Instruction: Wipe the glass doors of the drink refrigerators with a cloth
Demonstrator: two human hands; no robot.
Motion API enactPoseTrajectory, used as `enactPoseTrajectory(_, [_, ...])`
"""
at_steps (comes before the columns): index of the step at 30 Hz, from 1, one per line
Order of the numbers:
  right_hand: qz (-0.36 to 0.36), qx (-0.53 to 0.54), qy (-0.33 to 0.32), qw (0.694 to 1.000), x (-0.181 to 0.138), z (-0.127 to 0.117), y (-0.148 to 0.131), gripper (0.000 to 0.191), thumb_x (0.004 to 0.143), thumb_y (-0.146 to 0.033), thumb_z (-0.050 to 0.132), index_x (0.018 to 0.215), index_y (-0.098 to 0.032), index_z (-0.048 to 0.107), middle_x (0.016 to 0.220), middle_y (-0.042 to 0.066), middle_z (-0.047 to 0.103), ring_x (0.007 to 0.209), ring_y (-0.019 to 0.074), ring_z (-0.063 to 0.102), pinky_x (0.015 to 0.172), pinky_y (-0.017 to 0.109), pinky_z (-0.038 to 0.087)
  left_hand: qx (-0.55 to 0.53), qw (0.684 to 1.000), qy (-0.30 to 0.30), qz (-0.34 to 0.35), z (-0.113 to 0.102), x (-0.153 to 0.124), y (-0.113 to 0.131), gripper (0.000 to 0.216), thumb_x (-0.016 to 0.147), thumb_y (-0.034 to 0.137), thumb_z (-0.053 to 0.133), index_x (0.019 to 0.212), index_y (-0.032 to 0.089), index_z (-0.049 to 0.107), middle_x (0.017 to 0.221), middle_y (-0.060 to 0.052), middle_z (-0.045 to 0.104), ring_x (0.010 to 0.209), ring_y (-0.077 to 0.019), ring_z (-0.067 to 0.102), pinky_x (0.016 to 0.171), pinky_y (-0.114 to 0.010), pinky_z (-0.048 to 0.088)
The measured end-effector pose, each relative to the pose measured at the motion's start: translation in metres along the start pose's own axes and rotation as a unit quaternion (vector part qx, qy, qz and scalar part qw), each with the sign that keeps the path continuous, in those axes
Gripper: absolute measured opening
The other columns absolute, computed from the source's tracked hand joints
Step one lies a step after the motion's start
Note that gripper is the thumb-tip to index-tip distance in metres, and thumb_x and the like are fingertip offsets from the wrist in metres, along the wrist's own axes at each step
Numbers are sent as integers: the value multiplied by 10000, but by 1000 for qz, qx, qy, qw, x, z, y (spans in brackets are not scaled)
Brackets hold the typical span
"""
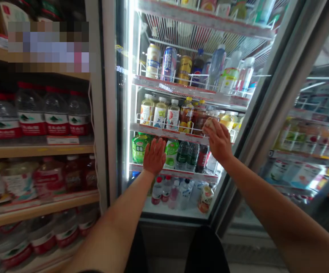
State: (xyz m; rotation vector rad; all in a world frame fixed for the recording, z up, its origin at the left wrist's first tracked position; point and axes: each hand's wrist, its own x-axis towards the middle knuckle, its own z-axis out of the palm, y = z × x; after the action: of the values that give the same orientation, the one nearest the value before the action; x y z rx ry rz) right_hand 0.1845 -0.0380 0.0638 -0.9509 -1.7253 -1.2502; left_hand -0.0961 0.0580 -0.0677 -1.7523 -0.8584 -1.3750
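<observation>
I face an open drinks fridge with several wire shelves [170, 133] full of bottles and cans. My left hand [154, 156] is stretched out flat, fingers together, in front of a green bottle [139, 147] and a white-green bottle [171, 152]; it holds nothing. My right hand [219, 141] is closed around the pale cap of a bottle [210, 122] at the right end of the juice shelf, beside several amber and yellow bottles [194, 113].
The fridge's glass door [303, 125] stands swung open on the right. Wooden shelves [36, 151] on the left carry red-labelled water bottles [33, 117] and red drink bottles. Cans [168, 63] sit on the upper fridge shelf; small bottles [167, 189] line the bottom.
</observation>
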Motion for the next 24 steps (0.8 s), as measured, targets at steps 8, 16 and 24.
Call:
enactPoseTrajectory(8, [55, -10, 66, 996, -16, -9, 30, 415, 945, -103, 451, 1306, -221, 618, 1560, 83, 410, 1431, 284, 384, 1152, 543, 384, -2, 1000, -4, -11, 1, 0, 2, 637, 969, 290, 424, 1564, 177, 226, 1573, -93, 333, 1520, -239, 103, 1264, -478, 82])
enactPoseTrajectory(16, [-19, -10, -3, 1000, -51, -22, 27, 320, 930, -178, 576, 1242, -207, 644, 1493, 108, 502, 1391, 280, 442, 1134, 494, 423, 1, 1000, 2, -9, 3, 0, 2, 647, 963, 293, 428, 1564, 170, 221, 1573, -96, 335, 1520, -242, 98, 1266, -485, 81])
enactPoseTrajectory(24, [-60, 24, -75, 995, -86, -27, 31, 329, 941, -123, 536, 1226, -236, 657, 1450, 76, 553, 1367, 257, 475, 1136, 482, 426, -1, 1000, 5, -10, 3, -1, 2, 668, 964, 296, 434, 1572, 178, 186, 1573, -98, 333, 1519, -251, 114, 1261, -494, 104])
